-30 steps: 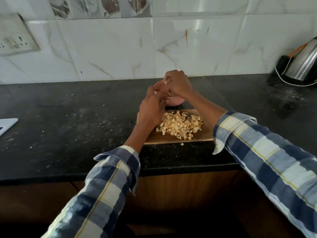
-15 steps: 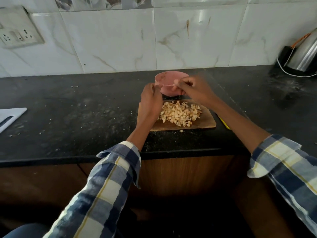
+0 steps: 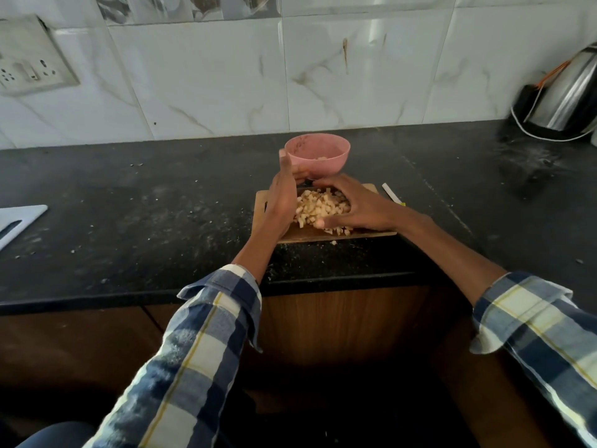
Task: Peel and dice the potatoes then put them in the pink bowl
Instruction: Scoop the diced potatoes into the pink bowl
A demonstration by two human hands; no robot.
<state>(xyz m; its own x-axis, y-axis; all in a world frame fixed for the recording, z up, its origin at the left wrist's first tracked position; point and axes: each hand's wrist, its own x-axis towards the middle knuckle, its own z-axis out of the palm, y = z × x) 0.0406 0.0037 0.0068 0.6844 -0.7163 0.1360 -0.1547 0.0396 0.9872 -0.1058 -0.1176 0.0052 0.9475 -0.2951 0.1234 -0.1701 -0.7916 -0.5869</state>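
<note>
A heap of pale diced potato (image 3: pixel 318 206) lies on a wooden cutting board (image 3: pixel 371 232) at the counter's front edge. My left hand (image 3: pixel 282 197) stands on edge against the left side of the heap, fingers straight and pointing toward the bowl. My right hand (image 3: pixel 358 206) cups the right side of the heap, fingers and thumb curved around the pieces. The pink bowl (image 3: pixel 318 156) stands just behind the board, holding a few potato pieces.
The black counter (image 3: pixel 145 215) is dusted with crumbs. A white board (image 3: pixel 19 219) lies at the left edge. A steel kettle (image 3: pixel 568 98) stands at the back right. A thin white-handled tool (image 3: pixel 391 194) lies right of the wooden board. A wall socket (image 3: pixel 30 59) is upper left.
Both hands have come down from over the pink bowl to the board and now flank the potato heap. The bowl's rim is uncovered.
</note>
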